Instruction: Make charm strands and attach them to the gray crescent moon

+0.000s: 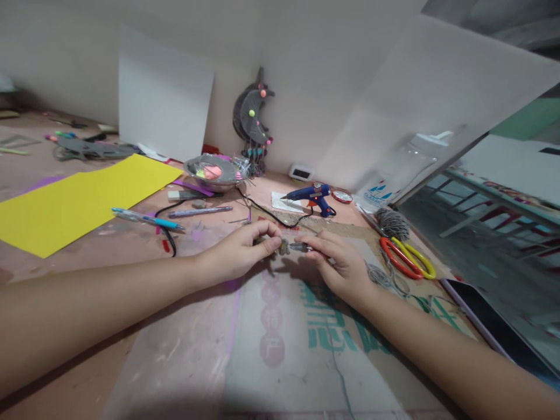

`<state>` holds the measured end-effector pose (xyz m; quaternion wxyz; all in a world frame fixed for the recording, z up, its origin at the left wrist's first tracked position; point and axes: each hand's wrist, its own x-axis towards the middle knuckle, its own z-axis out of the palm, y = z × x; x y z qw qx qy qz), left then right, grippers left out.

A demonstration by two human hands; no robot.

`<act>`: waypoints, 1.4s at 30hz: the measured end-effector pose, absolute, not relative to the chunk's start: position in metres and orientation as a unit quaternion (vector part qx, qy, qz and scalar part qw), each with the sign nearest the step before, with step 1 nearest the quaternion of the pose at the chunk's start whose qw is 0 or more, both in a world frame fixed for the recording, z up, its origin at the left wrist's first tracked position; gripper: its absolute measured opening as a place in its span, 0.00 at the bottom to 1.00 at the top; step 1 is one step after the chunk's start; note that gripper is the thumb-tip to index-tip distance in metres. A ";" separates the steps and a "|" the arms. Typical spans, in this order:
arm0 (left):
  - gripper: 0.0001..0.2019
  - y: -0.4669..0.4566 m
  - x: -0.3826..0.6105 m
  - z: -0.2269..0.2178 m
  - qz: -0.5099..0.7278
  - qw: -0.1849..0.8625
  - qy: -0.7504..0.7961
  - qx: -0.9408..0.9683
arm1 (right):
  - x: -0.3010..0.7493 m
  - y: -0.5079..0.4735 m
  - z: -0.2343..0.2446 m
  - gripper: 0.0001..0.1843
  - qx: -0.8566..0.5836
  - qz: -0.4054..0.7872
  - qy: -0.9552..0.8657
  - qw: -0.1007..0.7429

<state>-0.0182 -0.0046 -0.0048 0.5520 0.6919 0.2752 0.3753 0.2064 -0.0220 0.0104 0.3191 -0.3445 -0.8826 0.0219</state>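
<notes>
My left hand (240, 249) is closed in a pinch, thumb against fingers, on a small grey-brown lump (284, 247) whose kind I cannot make out. Facing it, my right hand (343, 262) pinches a small dark grey pointed piece (299, 247) between thumb and fingers. The two pieces are very near each other; whether they touch is unclear. Both hands are above a printed cardboard sheet (280, 385) covering the table. Just beyond them, a blue glue gun (311, 193) lies on a white pad (284, 203).
At right are orange-and-yellow-handled scissors (409, 259), a grey yarn ball (392, 224), a phone (494, 321) and a plastic bottle (394, 169). Yellow paper (83, 201), pens (149, 219) and a bowl of pompoms (216, 185) are on the left. A moon ornament (250, 116) leans against the wall.
</notes>
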 end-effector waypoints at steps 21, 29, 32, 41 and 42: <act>0.13 -0.002 -0.019 -0.007 0.359 0.541 0.283 0.706 | 0.207 -0.024 0.009 0.13 -0.311 -0.045 -0.895 0.316; 0.13 -0.002 -0.019 -0.009 0.369 0.543 0.284 0.699 | 0.208 -0.024 0.010 0.12 -0.318 -0.036 -0.897 0.306; 0.13 -0.003 -0.019 -0.008 0.373 0.537 0.284 0.701 | 0.207 -0.025 0.011 0.13 -0.341 -0.020 -0.888 0.310; 0.13 -0.003 -0.019 -0.007 0.370 0.541 0.289 0.698 | 0.208 -0.024 0.010 0.13 -0.348 -0.012 -0.885 0.310; 0.13 -0.003 -0.019 -0.006 0.370 0.536 0.290 0.701 | 0.208 -0.024 0.011 0.13 -0.345 -0.014 -0.886 0.310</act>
